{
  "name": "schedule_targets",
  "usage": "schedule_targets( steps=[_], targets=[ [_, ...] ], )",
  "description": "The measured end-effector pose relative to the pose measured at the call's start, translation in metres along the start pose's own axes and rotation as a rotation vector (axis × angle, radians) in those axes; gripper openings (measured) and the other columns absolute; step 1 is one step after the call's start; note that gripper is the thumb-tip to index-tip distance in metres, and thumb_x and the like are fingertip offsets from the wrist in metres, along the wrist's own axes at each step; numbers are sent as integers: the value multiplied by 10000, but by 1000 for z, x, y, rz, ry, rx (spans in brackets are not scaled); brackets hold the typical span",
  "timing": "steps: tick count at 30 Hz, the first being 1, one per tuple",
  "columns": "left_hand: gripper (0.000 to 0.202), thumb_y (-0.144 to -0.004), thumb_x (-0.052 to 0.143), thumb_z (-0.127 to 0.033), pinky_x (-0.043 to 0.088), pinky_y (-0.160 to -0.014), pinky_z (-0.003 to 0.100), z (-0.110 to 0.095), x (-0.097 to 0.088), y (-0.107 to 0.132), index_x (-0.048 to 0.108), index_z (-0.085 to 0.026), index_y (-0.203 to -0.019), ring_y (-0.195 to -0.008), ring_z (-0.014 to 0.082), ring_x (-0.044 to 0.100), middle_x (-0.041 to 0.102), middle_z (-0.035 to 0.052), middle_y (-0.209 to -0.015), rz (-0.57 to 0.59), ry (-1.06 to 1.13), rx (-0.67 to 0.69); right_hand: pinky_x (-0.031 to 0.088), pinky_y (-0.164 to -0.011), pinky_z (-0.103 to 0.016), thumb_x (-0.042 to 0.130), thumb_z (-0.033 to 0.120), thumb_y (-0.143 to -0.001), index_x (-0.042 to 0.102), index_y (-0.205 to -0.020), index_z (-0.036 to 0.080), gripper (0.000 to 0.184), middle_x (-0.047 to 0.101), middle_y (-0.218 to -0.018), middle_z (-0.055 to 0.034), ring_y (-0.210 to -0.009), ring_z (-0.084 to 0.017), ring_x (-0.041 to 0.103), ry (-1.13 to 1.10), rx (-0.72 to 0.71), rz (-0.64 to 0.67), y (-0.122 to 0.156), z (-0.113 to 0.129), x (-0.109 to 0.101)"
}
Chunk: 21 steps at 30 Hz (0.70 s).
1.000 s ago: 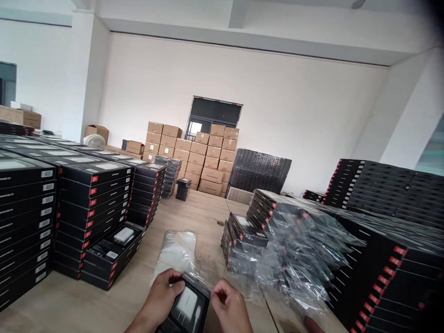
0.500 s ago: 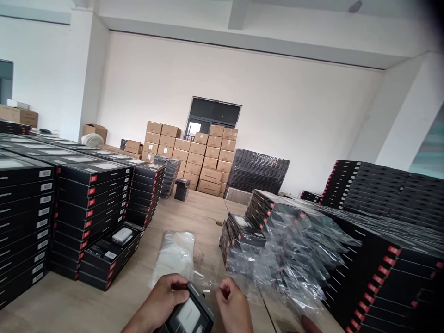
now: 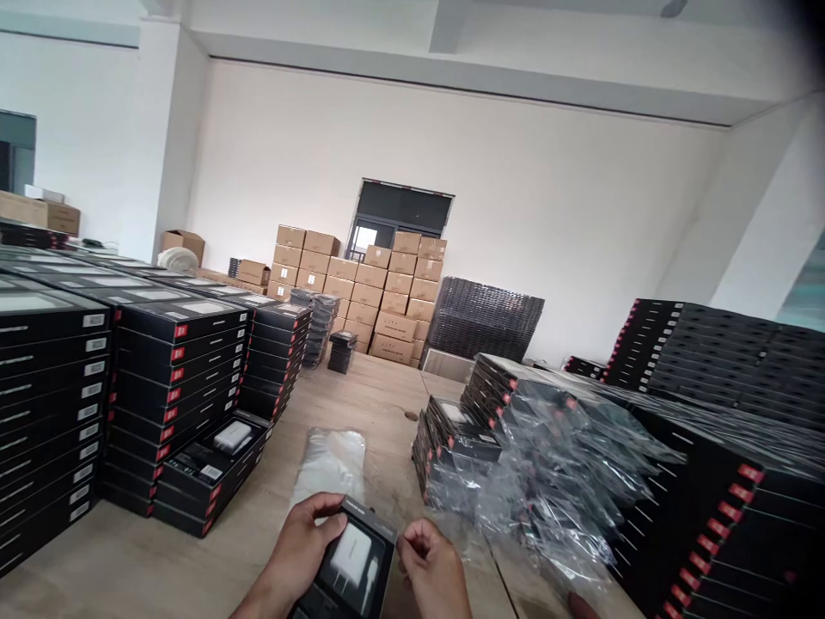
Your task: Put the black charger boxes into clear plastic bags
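Note:
My left hand is closed around the left edge of a black retail box, its thumb on the front. The box is tilted up towards me and shows a white charger and a cable on its face. My right hand is closed, its fingertips pinched close beside the box's upper right edge. Whatever lies between those fingertips is too small to make out. Just beyond the hands a pile of clear plastic bags lies flat on the wooden table.
Stacks of black boxes stand at left, with shorter ones in front. Boxes in clear plastic are heaped at right beside tall black stacks. Brown cartons rise behind. Another person's fingertip appears at the lower right edge.
My left hand has raised the box and turned its face more towards me, so the printed charger and cable show more. My right hand stays pinched, now nearer the box's edge.

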<state>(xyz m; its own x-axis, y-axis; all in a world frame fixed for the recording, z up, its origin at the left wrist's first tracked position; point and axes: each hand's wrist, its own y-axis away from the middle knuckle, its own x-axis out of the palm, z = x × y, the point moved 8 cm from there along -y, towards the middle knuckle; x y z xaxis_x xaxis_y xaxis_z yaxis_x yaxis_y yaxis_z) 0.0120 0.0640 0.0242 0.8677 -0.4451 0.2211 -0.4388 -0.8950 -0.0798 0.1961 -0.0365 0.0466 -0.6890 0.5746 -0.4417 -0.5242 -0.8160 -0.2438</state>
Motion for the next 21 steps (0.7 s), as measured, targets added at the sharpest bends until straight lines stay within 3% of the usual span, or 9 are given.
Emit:
schedule_targets(
  steps=[6,11,15,18,21],
  targets=[
    [341,-676,656,-325,467,-846,334,-1,-1,0,723,-140,-955,-920,250,661,745,80,-966,-14,-41,33,350,-409,-223,516,265,-643,540,-573,226,84,493,-483,50,-434,-128,448,-54,-8,24,2,1,9],
    [265,-688,639,-347,462,-817,332,2,-2,0,703,-139,-840,-871,250,656,736,71,-870,-32,-93,38,401,-511,-231,567,290,-704,571,-581,208,148,516,-532,39,-520,-139,492,-53,-150,-83,5,22,-1],
    [215,-706,618,-348,455,-801,334,8,-3,-3,665,-154,-786,-850,249,645,719,57,-822,-39,-110,31,420,-544,-224,620,317,-727,607,-606,199,169,545,-564,28,-560,-146,521,-94,-213,-92,8,31,-5],
    [211,-732,613,-358,456,-783,328,5,-4,-2,640,-159,-796,-840,243,633,701,52,-806,-59,-103,64,429,-559,-223,666,374,-723,627,-627,196,206,560,-582,24,-575,-144,524,-169,-203,-66,8,31,-3],
    [238,-770,616,-406,466,-729,302,-8,0,5,602,-177,-831,-792,211,620,689,43,-841,-85,-49,135,429,-521,-223,686,478,-718,632,-649,194,297,564,-611,16,-582,-144,511,-328,-100,-23,6,26,1]
  ],
)
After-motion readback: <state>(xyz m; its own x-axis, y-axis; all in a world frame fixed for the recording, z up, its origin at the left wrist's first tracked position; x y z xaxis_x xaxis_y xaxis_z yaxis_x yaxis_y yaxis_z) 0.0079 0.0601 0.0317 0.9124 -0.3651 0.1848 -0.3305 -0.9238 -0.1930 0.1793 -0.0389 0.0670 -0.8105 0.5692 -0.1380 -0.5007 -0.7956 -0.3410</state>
